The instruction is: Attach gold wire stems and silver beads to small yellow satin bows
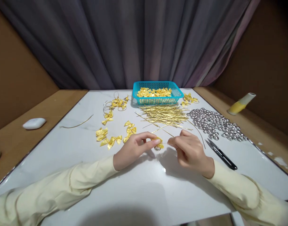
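My left hand (pixel 140 145) pinches a small yellow ribbon bow (pixel 161 145) between thumb and fingertips, over the middle of the white table. A shiny silver piece (pixel 157 148), round like a bell or bead, hangs just below the bow. A thin strand (pixel 165 143) runs from the bow to my right hand (pixel 189 150), whose thumb and forefinger are closed on its end. That strand looks like one of the gold twist ties (pixel 164 115) piled beyond my hands. Several loose yellow bows (pixel 111 142) lie left of my left hand.
A blue basket (pixel 158 101) of bows stands at the back. Bows with looped ties (pixel 118 103) lie left of it. To the right are many silver pieces (pixel 212 122) and black thread snips (pixel 221 154). A white oval object (pixel 34 123) and a yellow-white tube (pixel 241 104) flank the table.
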`<action>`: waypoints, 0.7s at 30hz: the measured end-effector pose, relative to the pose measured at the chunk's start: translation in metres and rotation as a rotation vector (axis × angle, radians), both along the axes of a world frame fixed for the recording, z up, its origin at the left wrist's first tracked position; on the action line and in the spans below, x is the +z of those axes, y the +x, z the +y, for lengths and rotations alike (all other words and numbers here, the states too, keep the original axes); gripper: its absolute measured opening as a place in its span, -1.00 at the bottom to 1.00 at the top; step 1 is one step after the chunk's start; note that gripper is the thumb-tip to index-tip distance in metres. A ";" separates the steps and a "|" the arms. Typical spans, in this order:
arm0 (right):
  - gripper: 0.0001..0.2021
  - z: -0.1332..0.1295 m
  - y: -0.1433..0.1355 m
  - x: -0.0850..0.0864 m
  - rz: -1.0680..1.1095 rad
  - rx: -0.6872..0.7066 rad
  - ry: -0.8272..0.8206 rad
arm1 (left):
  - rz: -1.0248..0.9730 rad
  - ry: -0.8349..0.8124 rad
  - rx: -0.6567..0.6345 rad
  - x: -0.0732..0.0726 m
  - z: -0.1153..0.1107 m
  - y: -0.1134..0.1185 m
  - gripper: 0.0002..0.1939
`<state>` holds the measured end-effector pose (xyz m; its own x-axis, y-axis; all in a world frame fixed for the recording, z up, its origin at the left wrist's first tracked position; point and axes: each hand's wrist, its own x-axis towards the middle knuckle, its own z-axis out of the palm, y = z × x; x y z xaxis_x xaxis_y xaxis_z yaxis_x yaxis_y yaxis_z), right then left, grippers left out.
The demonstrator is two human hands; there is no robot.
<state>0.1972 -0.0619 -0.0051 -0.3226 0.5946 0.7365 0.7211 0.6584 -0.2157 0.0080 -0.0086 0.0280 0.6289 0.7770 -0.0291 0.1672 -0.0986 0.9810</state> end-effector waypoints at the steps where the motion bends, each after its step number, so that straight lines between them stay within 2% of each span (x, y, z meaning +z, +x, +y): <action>1: -0.74 0.000 0.000 0.000 0.005 -0.003 0.005 | 0.019 0.043 0.011 0.001 0.000 0.000 -0.78; 4: -0.73 0.000 0.000 -0.001 -0.019 -0.022 0.063 | 0.047 0.139 0.075 0.002 -0.002 0.001 -0.79; 6: -0.72 0.000 0.001 0.001 -0.085 -0.026 0.112 | 0.047 0.138 0.116 0.002 -0.003 0.002 -0.79; 13: -0.71 0.000 -0.004 0.004 -0.247 0.020 0.222 | 0.014 0.056 0.201 0.006 -0.008 0.003 -0.79; 18: -0.67 -0.001 -0.009 -0.003 -0.225 0.029 0.221 | -0.077 -0.087 0.172 0.010 -0.013 0.005 -0.75; 21: -0.68 -0.002 -0.011 -0.008 -0.163 0.028 0.189 | -0.108 -0.106 0.164 0.011 -0.014 0.005 -0.75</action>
